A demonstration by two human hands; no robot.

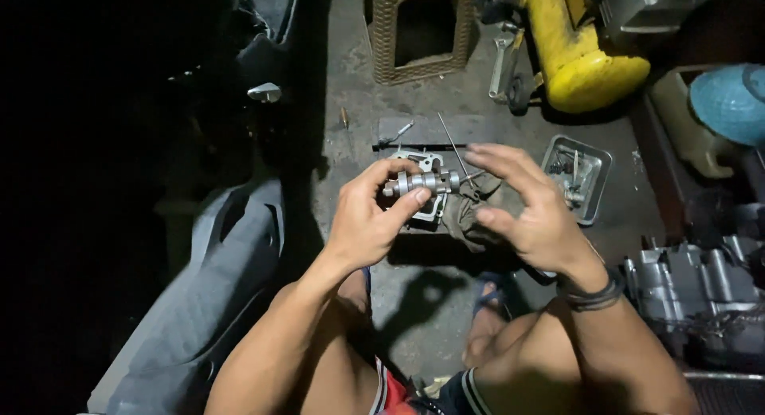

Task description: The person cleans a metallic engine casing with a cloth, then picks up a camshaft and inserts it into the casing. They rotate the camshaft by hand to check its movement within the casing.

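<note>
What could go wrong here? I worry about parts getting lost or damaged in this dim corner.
The left hand pinches the small metal shaft by fingertips alone, with the right hand open and not touching it; a slip might drop it onto the concrete floor. Loose bits in the metal tray could scatter if knocked.

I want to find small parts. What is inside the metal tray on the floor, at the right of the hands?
The metal tray holds several small metal pieces, perhaps bolts and thin rods; their exact kind is too small to tell. The right hand covers none of it; the tray's bottom under the pieces is hidden.
</note>
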